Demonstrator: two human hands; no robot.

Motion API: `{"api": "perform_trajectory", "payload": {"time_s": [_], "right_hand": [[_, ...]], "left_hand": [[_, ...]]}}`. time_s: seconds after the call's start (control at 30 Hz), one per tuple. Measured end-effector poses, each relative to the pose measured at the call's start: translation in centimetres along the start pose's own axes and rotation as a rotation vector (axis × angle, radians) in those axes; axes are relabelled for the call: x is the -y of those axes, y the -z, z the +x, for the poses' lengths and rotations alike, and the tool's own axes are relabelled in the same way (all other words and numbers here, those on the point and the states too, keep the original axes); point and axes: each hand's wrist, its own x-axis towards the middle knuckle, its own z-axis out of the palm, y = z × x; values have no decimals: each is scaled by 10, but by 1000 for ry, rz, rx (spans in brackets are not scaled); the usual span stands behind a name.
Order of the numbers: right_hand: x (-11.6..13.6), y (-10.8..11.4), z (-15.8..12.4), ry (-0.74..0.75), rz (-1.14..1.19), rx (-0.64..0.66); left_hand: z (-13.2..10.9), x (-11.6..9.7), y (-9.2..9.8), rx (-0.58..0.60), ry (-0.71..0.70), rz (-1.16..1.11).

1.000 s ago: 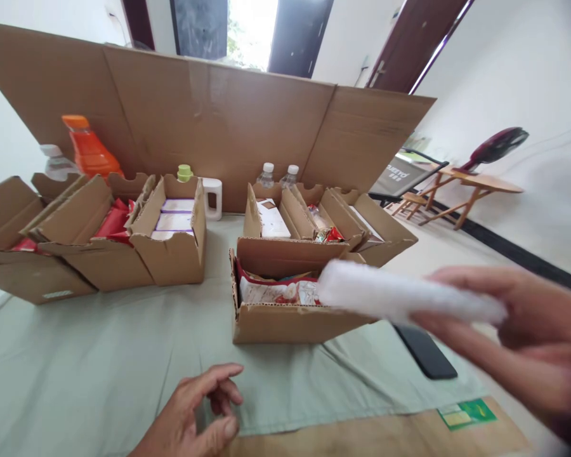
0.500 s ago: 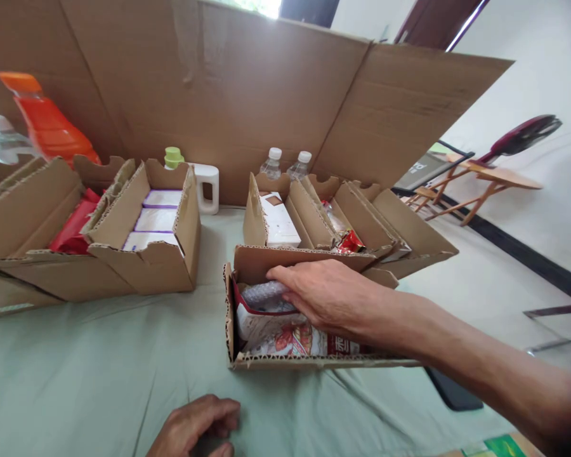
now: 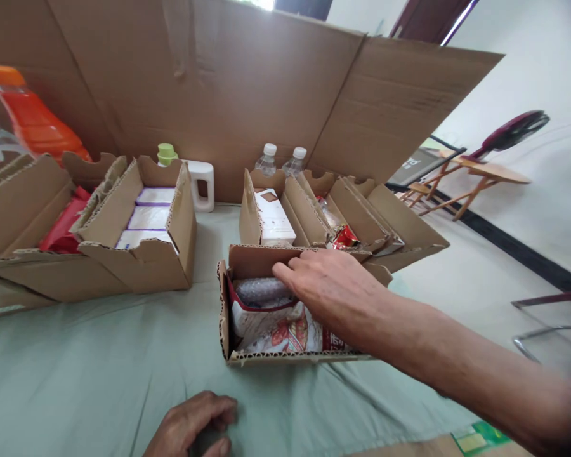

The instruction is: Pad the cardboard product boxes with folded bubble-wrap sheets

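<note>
Bubble-wrap pack (image 3: 259,292) fr. R hand (image 3: 330,279): approx 8 o'clock of fingertips, long axis 9–3; R nearer.
R fingers: bent; grip hidden, can't tell.
L hand (image 3: 195,422): thumb apart, nothing seen held, 7 o'clock of front carton (image 3: 252,259).
Carton: pack + printed bag (image 3: 285,333) inside.
Cloth (image 3: 99,368): pale green, creased.
Room: wooden table (image 3: 502,171), 2 o'clock.

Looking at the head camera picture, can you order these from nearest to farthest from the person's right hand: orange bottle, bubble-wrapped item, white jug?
1. Bubble-wrapped item: in the front box, at the right hand.
2. White jug: behind, to the left.
3. Orange bottle: far left, at the back.
</note>
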Motion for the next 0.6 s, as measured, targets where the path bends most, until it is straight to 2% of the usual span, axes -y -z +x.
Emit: {"api": "perform_trajectory", "payload": {"time_s": [0.2, 0.33, 0.4, 0.47, 0.53, 0.6], "right_hand": [[-6, 7, 13, -21, 28, 191], [-17, 18, 8, 22, 203, 318], [-18, 25, 4, -3, 221, 328], [-14, 27, 4, -68, 137, 281], [-9, 25, 7, -104, 41, 239], [-5, 19, 13, -104, 0, 251]], "left_hand": [[-3, 0, 1, 40, 6, 15], [-4, -1, 2, 63, 23, 45], [-3, -2, 2, 72, 19, 58], [-2, -3, 3, 80, 5, 69], [-1, -4, 3, 69, -23, 78], [-1, -5, 2, 35, -54, 93]]}}
